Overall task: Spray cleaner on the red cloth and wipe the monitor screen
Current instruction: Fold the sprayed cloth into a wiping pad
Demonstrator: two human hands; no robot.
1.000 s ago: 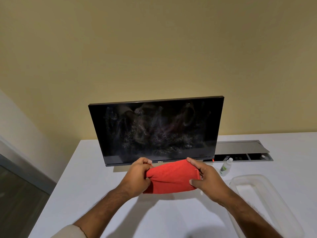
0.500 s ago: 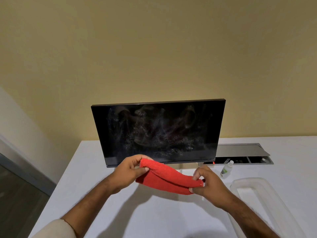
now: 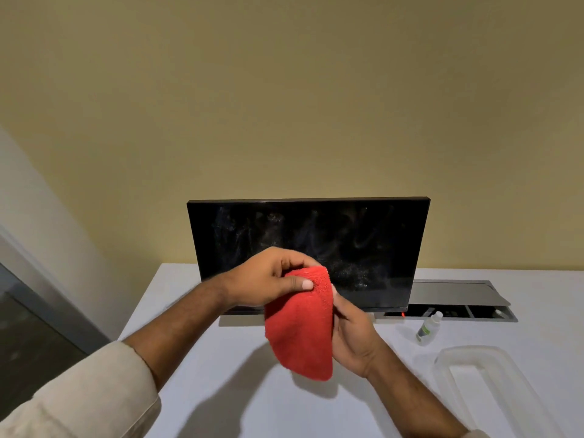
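The red cloth (image 3: 298,330) hangs folded in front of the monitor's lower edge. My left hand (image 3: 268,284) pinches its top corner between thumb and fingers. My right hand (image 3: 352,338) lies against the cloth's right side, palm toward it, fingers partly hidden behind the fabric. The black monitor (image 3: 363,245) stands on the white table (image 3: 240,396), its screen smeared with dusty streaks. A small clear spray bottle (image 3: 428,328) with a green label stands on the table to the right of my hands, untouched.
A clear plastic container (image 3: 458,374) sits at the table's right front. A grey cable tray (image 3: 455,298) with an open slot runs behind the bottle. A yellow wall rises behind the monitor. The table's left edge drops off beside a dark floor.
My left hand has lifted the cloth's left end up in front of the screen, so the cloth now hangs vertically instead of stretching sideways. My right hand has shifted to its right side.
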